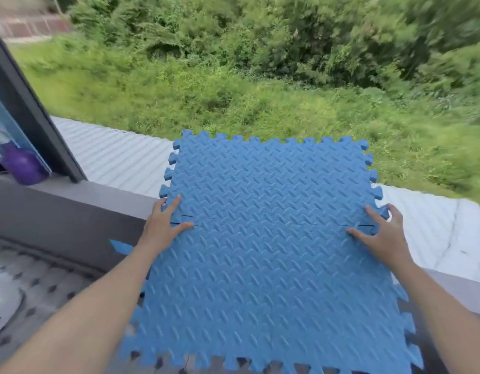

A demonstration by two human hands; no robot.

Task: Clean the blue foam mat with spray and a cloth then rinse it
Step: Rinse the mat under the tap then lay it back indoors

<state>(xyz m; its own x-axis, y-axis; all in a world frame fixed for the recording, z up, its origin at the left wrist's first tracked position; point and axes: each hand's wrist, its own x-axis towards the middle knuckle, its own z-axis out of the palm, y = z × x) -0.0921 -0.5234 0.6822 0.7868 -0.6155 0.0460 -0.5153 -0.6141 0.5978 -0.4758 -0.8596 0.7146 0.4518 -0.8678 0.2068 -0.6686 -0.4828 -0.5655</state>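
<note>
The left hand (163, 225) grips the left edge of the blue foam mat (271, 238), thumb and forefinger spread on the top face and the other fingers wrapped over the toothed border. The right hand (382, 233) does the same on the opposite edge, two fingers flat on top, the rest curled round the side. Both hands are therefore closed on the mat, one to each side.

Between them the mat lies nearly flat, ridged face up, resting across a grey ledge (71, 209) that runs under the wrists. Its near part sits below the forearms, and its far part reaches out past the fingertips over a pale corrugated roof (117, 155). It is close to square, so no long axis really stands out; the edge with the teeth furthest from the hands points away from the person, towards the grass (233, 98) and bushes beyond.

To the left of the left hand, past the ledge, a purple object (24, 168) sits by a dark frame; I cannot tell what it is.

No spray bottle, cloth or water shows, and the mat looks dry and unmarked. My guess is that either cleaning has not started or the mat is being set out afterwards; the picture does not settle it.
</note>
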